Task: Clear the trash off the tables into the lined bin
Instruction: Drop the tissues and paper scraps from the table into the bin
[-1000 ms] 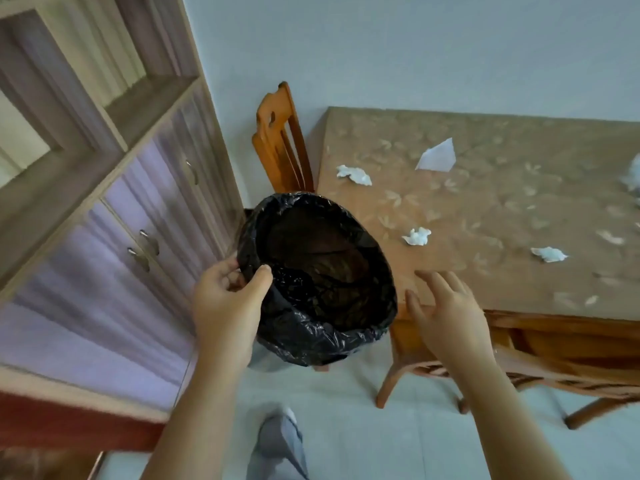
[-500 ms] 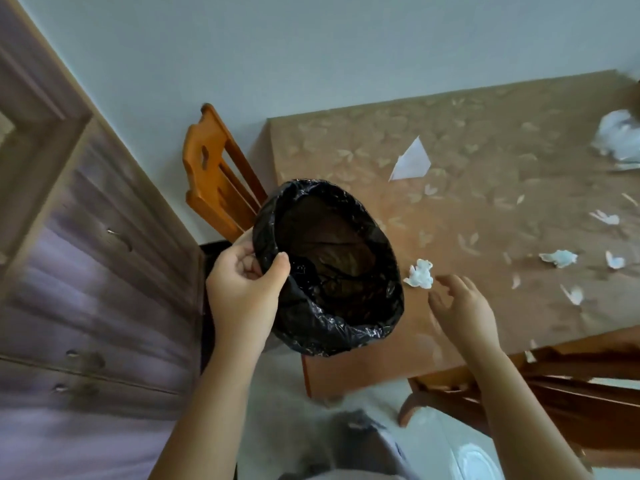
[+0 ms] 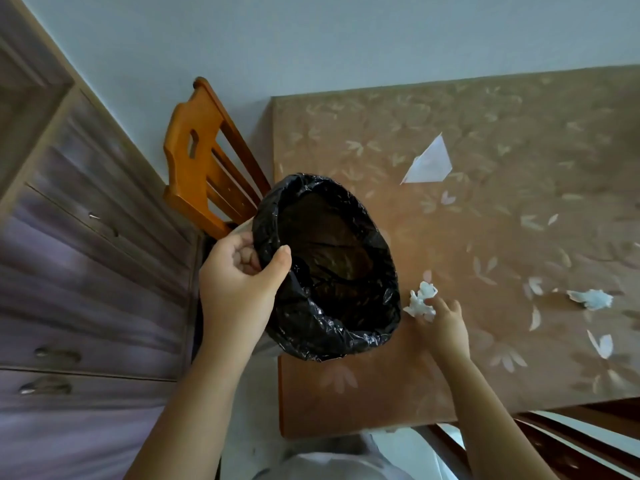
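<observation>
My left hand grips the rim of the bin, which is lined with a black bag and held tilted over the table's left edge. The bin's opening faces me and looks dark inside. My right hand rests on the brown floral table, just right of the bin, with its fingertips closed on a crumpled white tissue. A folded white paper lies farther back on the table. Another crumpled tissue and a small white scrap lie to the right.
An orange wooden chair stands against the wall left of the table, behind the bin. A purple-grey cabinet with drawers fills the left side. Part of another chair frame shows under the table's near right edge.
I have stepped closer and the view has swung over the table. My right hand has moved forward from the table's edge onto the crumpled tissue. The bin stays in my left hand.
</observation>
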Available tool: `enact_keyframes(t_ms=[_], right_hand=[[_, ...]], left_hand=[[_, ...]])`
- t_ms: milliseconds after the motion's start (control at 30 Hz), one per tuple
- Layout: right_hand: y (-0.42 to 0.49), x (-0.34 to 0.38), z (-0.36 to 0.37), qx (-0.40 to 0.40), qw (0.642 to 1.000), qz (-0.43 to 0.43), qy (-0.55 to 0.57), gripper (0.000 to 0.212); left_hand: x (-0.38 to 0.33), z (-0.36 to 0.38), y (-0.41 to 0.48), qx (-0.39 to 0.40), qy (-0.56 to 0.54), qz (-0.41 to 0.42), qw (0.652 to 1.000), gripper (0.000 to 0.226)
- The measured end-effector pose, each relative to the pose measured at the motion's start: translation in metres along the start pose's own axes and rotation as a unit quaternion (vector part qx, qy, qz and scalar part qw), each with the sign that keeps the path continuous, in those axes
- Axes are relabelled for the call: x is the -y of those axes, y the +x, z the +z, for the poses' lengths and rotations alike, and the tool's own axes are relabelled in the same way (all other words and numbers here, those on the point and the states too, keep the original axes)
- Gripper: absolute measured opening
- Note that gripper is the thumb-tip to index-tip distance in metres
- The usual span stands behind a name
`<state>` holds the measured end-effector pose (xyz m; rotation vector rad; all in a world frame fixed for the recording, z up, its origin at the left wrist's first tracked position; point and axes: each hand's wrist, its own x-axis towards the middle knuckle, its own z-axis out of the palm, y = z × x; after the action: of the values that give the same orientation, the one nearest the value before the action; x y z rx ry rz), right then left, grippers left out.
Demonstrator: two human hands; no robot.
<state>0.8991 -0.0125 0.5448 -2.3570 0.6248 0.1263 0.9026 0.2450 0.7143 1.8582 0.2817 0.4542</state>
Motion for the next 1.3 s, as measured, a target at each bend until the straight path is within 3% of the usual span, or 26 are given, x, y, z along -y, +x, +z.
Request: enact_keyframes(t_ms=[200,533,733,833,900,1167,1300], right_hand=[[0.004,-0.002,0.003,-0.025,0.998,0.025,0.056,0.019],[-0.013,0.092,-0.056,-0.145,0.965,-0.147,0.164,0.008],[-0.045,0.16,-0.061,-0.034,0.936,-0.3,0.182,0.017],[-0.051,0.178,-0.055,0.068,0.927,-0.341,0.14,0.015],[-0.054,0.187,-0.052,0.092,0.921,-0.359,0.119,0.02],[-0.068,0.222,-0.024,-0.012,0.936,-0.352,0.032,0.022],[-0.078,0.251,-0.001,-0.077,0.941,-0.331,0.009,0.022]], left_hand=[[0.0,0.001,0.004,0.008,0.0,-0.004,1.0,0.018],[0.0,-0.004,0.01,-0.003,-0.022,-0.012,1.0,0.033],[-0.003,-0.013,0.016,-0.029,-0.042,-0.011,0.999,0.028],[-0.002,-0.022,0.017,-0.061,-0.048,-0.014,0.997,0.024],[0.003,-0.032,0.018,-0.079,-0.054,-0.022,0.995,0.023],[0.029,-0.09,0.05,-0.126,-0.114,-0.062,0.983,0.019],[0.042,-0.126,0.084,-0.086,-0.141,-0.055,0.985,0.019]])
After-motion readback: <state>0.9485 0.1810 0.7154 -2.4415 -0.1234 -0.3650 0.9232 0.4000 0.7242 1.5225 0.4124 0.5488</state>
